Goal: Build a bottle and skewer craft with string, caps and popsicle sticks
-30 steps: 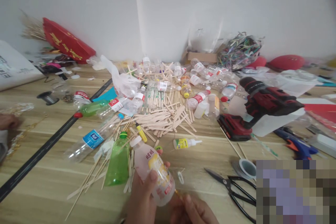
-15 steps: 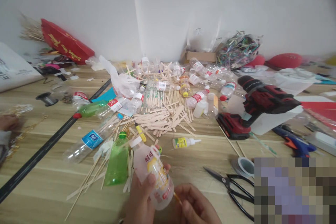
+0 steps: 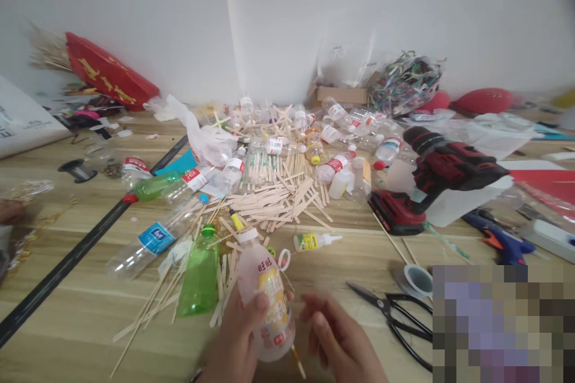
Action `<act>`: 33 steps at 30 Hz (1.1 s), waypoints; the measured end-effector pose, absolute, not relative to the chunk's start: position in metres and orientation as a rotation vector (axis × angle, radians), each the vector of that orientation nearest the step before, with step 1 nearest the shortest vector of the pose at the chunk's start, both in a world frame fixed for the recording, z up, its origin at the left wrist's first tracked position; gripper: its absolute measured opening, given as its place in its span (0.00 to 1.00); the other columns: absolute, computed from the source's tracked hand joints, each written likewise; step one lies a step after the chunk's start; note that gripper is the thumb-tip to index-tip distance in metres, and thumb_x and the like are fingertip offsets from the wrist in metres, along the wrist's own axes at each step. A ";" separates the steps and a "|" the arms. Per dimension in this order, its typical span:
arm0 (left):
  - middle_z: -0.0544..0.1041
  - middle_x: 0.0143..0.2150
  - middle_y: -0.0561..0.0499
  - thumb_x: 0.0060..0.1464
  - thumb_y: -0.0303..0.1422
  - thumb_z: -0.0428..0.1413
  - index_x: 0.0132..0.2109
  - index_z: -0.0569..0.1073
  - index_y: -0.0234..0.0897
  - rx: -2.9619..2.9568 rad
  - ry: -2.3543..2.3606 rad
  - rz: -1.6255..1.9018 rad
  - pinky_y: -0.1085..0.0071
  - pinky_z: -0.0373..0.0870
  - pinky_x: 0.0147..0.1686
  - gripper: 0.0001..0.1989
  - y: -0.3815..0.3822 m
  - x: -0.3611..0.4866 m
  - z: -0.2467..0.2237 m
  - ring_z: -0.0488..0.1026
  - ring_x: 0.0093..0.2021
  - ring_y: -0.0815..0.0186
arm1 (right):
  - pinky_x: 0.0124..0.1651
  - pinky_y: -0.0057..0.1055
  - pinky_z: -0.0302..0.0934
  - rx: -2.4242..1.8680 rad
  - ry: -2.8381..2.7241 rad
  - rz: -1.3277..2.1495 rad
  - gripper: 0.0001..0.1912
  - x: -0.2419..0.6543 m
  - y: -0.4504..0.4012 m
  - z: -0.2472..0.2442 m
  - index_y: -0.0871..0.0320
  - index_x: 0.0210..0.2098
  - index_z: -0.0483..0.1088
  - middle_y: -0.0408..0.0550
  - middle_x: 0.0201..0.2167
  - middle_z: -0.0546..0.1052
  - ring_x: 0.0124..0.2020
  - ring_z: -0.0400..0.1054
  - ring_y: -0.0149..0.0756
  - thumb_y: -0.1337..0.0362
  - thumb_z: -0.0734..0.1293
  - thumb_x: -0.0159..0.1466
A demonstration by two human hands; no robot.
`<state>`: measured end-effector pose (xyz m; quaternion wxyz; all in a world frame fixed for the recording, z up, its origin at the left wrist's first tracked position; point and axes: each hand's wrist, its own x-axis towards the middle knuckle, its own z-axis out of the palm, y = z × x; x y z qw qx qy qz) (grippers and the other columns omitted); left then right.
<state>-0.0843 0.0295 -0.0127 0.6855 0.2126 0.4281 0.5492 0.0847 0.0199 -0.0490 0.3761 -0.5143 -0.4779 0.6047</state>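
Note:
My left hand (image 3: 245, 329) is wrapped round a frosted plastic bottle (image 3: 266, 299) with a white cap, pink lettering and a yellow picture. The bottle stands nearly upright, its cap tilted a little left. A white ring (image 3: 284, 260) shows at its right side, and a thin stick (image 3: 298, 362) sticks out by its base. Just right of the bottle, my right hand (image 3: 335, 332) has its fingers apart and slightly blurred, with nothing between them. A green bottle (image 3: 199, 275) lies to the left of my left hand.
Black scissors (image 3: 395, 317) and a wire spool (image 3: 417, 280) lie at the right, below a red drill (image 3: 449, 173). A glue bottle (image 3: 314, 242), wooden sticks (image 3: 274, 203) and several plastic bottles spread ahead. Another person's hand (image 3: 11, 210) is at the left edge.
My right hand has let go of the thin stick by the bottle's base and opened. The held bottle has turned more upright, its cap shifting right.

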 end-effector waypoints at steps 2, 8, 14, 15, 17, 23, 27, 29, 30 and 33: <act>0.82 0.36 0.47 0.42 0.48 0.67 0.45 0.79 0.40 0.471 0.905 1.142 0.68 0.72 0.31 0.24 0.035 -0.087 -0.010 0.77 0.33 0.60 | 0.26 0.29 0.59 -1.350 -1.247 1.311 0.28 0.084 0.034 -0.032 0.54 0.50 0.69 0.52 0.41 0.74 0.28 0.66 0.34 0.41 0.66 0.61; 0.82 0.30 0.49 0.38 0.45 0.70 0.38 0.81 0.40 0.454 0.817 1.009 0.73 0.70 0.24 0.20 0.047 -0.096 -0.002 0.76 0.29 0.63 | 0.25 0.27 0.56 -1.124 -1.255 1.521 0.25 0.073 0.065 0.002 0.57 0.30 0.67 0.41 0.23 0.68 0.22 0.58 0.29 0.40 0.69 0.56; 0.82 0.32 0.50 0.39 0.45 0.69 0.42 0.81 0.43 0.481 0.702 0.968 0.74 0.69 0.24 0.22 0.047 -0.103 -0.004 0.76 0.28 0.64 | 0.23 0.26 0.59 -1.089 -1.197 1.613 0.29 0.070 0.060 -0.002 0.55 0.41 0.65 0.41 0.28 0.68 0.23 0.60 0.28 0.37 0.68 0.55; 0.81 0.30 0.50 0.39 0.46 0.69 0.42 0.81 0.42 0.485 0.679 0.959 0.75 0.69 0.23 0.22 0.047 -0.103 -0.004 0.75 0.27 0.65 | 0.24 0.27 0.59 -1.075 -1.206 1.648 0.31 0.069 0.059 -0.003 0.56 0.44 0.65 0.42 0.28 0.69 0.23 0.61 0.29 0.37 0.68 0.55; 0.81 0.28 0.50 0.41 0.47 0.68 0.44 0.81 0.42 0.509 0.662 0.945 0.75 0.67 0.22 0.23 0.047 -0.103 -0.004 0.74 0.25 0.66 | 0.23 0.27 0.58 -1.052 -1.217 1.704 0.31 0.068 0.057 -0.005 0.58 0.41 0.66 0.42 0.26 0.70 0.21 0.61 0.29 0.37 0.68 0.55; 0.81 0.32 0.49 0.40 0.46 0.69 0.43 0.80 0.41 0.602 0.696 0.938 0.73 0.69 0.26 0.24 0.049 -0.111 -0.001 0.76 0.28 0.64 | 0.26 0.24 0.55 -1.002 -1.181 1.801 0.24 0.080 0.052 -0.002 0.58 0.27 0.64 0.38 0.22 0.65 0.22 0.58 0.25 0.43 0.69 0.59; 0.80 0.35 0.50 0.35 0.45 0.71 0.43 0.79 0.40 0.627 0.678 0.918 0.73 0.70 0.27 0.26 0.049 -0.125 0.002 0.77 0.30 0.64 | 0.26 0.25 0.58 -0.858 -1.107 2.044 0.25 0.107 0.043 0.002 0.60 0.28 0.66 0.45 0.27 0.71 0.26 0.64 0.28 0.42 0.70 0.58; 0.80 0.34 0.49 0.33 0.44 0.73 0.42 0.79 0.39 0.634 0.703 0.904 0.73 0.70 0.29 0.27 0.049 -0.133 0.004 0.77 0.30 0.64 | 0.21 0.24 0.55 -0.922 -1.061 2.083 0.26 0.128 0.038 0.001 0.59 0.27 0.65 0.48 0.25 0.74 0.22 0.66 0.29 0.41 0.69 0.58; 0.80 0.34 0.49 0.32 0.44 0.73 0.42 0.80 0.39 0.632 0.730 0.916 0.73 0.70 0.29 0.27 0.048 -0.137 0.005 0.76 0.30 0.64 | 0.19 0.23 0.51 -1.001 -0.998 2.060 0.26 0.142 0.036 0.000 0.58 0.25 0.64 0.46 0.21 0.73 0.18 0.64 0.28 0.40 0.68 0.58; 0.80 0.35 0.47 0.32 0.45 0.72 0.42 0.80 0.36 0.623 0.816 0.984 0.73 0.70 0.26 0.28 0.046 -0.151 0.008 0.75 0.29 0.64 | 0.18 0.22 0.48 -1.291 -0.758 1.746 0.28 0.189 0.033 -0.001 0.56 0.20 0.60 0.37 0.13 0.61 0.14 0.52 0.23 0.39 0.70 0.55</act>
